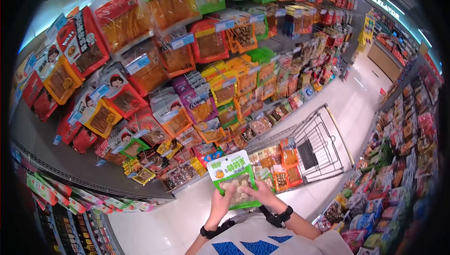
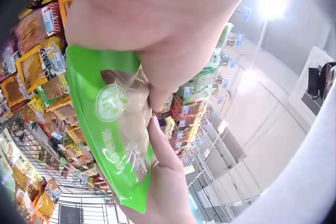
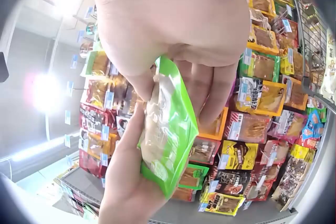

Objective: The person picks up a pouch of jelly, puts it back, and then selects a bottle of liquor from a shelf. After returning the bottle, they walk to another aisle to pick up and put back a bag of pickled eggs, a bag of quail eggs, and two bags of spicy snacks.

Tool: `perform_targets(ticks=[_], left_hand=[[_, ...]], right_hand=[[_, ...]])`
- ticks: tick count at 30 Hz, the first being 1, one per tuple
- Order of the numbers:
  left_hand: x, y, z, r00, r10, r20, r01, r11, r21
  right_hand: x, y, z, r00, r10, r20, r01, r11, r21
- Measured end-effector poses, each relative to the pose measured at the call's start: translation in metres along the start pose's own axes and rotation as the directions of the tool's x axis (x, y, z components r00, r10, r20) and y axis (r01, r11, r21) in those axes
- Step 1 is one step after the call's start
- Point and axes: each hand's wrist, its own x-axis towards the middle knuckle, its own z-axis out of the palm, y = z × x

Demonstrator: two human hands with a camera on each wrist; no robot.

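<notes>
A green and white snack bag [image 1: 233,166] with a clear window showing pale round pieces is held between both hands in front of the torso. The left hand [image 1: 222,204] grips its left side, thumb over the window. At the other side the right hand [image 1: 263,195] pinches it, thumb on the front. The bag's green back [image 2: 100,124] faces the left wrist view, where the left hand [image 2: 163,29] lies over its upper end. In the right wrist view the right hand [image 3: 178,29] has fingers behind the bag [image 3: 168,129].
A shopping cart [image 1: 323,147] with several packets inside stands just beyond the hands. Racks of hanging snack packets [image 1: 211,44] rise ahead and left; another packed shelf [image 1: 398,161] runs along the right. A pale aisle floor [image 1: 361,95] stretches away past the cart.
</notes>
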Motion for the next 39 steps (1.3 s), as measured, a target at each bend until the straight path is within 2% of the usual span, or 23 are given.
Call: perform_targets(ticks=[1,2,3,5,8,11,15,16,18,22,24,30,34,36,39], left_hand=[[-0.004,0.01,0.001,0.999,-0.042,-0.028,0.043,0.998,0.039],[-0.003,0.002,0.002,0.997,0.031,-0.072,-0.028,0.999,0.045],[-0.007,0.002,0.004,0.999,0.012,-0.052,-0.009,0.999,0.047],[-0.012,0.008,0.009,0.98,0.135,-0.147,-0.133,0.991,0.023],[-0.019,0.026,0.014,0.993,0.064,-0.097,-0.064,0.998,0.012],[-0.018,0.023,0.022,0.993,0.08,-0.089,-0.082,0.996,-0.026],[-0.018,0.032,0.038,0.998,0.045,-0.045,-0.044,0.999,0.029],[-0.017,0.032,0.045,0.998,0.05,-0.039,-0.049,0.998,0.036],[-0.016,0.03,0.062,0.972,0.229,-0.046,-0.226,0.972,0.066],[-0.017,0.031,0.107,0.977,0.208,0.048,-0.208,0.978,0.011],[-0.018,0.027,0.128,0.974,0.153,0.167,-0.178,0.973,0.145],[-0.029,0.034,0.205,0.949,0.094,0.302,-0.145,0.978,0.153],[-0.039,0.042,0.251,0.933,0.104,0.345,-0.204,0.941,0.269],[-0.045,0.048,0.275,0.917,0.242,0.317,-0.345,0.88,0.326],[-0.051,0.043,0.297,0.941,0.223,0.254,-0.295,0.908,0.296]], right_hand=[[-0.005,-0.003,0.006,0.998,-0.026,-0.054,0.028,0.998,0.053],[-0.009,-0.006,0.012,0.993,-0.05,-0.11,0.062,0.993,0.104],[-0.017,-0.021,0.015,0.995,-0.036,-0.094,0.053,0.983,0.179],[-0.023,-0.017,0.017,0.998,-0.024,-0.063,0.035,0.981,0.193],[-0.035,-0.026,0.023,0.995,-0.03,-0.098,0.056,0.959,0.279],[-0.04,-0.014,0.02,0.99,-0.061,-0.128,0.093,0.958,0.27],[-0.057,-0.023,0.005,0.978,-0.059,-0.2,0.118,0.947,0.299],[-0.06,-0.023,-0.001,0.976,-0.065,-0.207,0.127,0.944,0.304],[-0.068,-0.021,-0.014,0.973,-0.074,-0.221,0.142,0.939,0.313],[-0.093,-0.016,-0.048,0.95,-0.118,-0.291,0.222,0.908,0.354],[-0.106,-0.01,-0.066,0.932,-0.131,-0.337,0.258,0.893,0.368],[-0.155,-0.001,-0.128,0.906,-0.13,-0.403,0.293,0.879,0.376],[-0.181,0.007,-0.16,0.885,-0.064,-0.461,0.307,0.826,0.474],[-0.193,0.01,-0.176,0.875,-0.074,-0.478,0.326,0.821,0.469],[-0.204,0.026,-0.2,0.901,0.011,-0.435,0.247,0.809,0.533]])
